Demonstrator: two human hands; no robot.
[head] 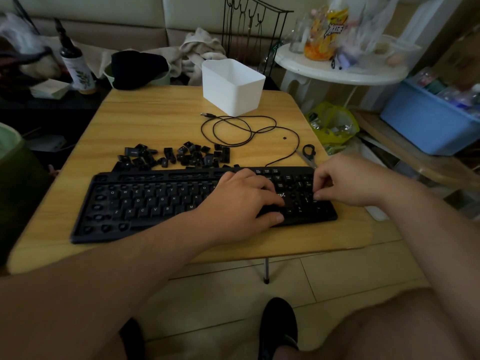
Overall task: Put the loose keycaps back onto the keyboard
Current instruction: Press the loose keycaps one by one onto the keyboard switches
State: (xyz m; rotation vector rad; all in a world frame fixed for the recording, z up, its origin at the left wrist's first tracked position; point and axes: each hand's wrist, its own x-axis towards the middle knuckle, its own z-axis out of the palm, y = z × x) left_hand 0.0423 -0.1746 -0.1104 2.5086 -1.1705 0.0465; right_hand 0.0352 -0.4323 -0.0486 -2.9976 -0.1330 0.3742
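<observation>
The picture is dim and a little soft. The most light falls on the far right side, around the round white side table [340, 71]. The dark keyboard [145, 203] loses detail. Wide-angle distortion bends the edges, and the corners are blurred.

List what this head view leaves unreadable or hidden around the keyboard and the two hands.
- Head view: the keys under the left hand are covered by the hand itself.
- Whether the right hand pinches a keycap: its curled fingertips hide this.
- Legends on the loose keycaps: too small and dark to read.
- The scissors: blade tips pass behind the keyboard and the right hand.
- Top row sockets: dim and blurred, so no count is possible.
</observation>
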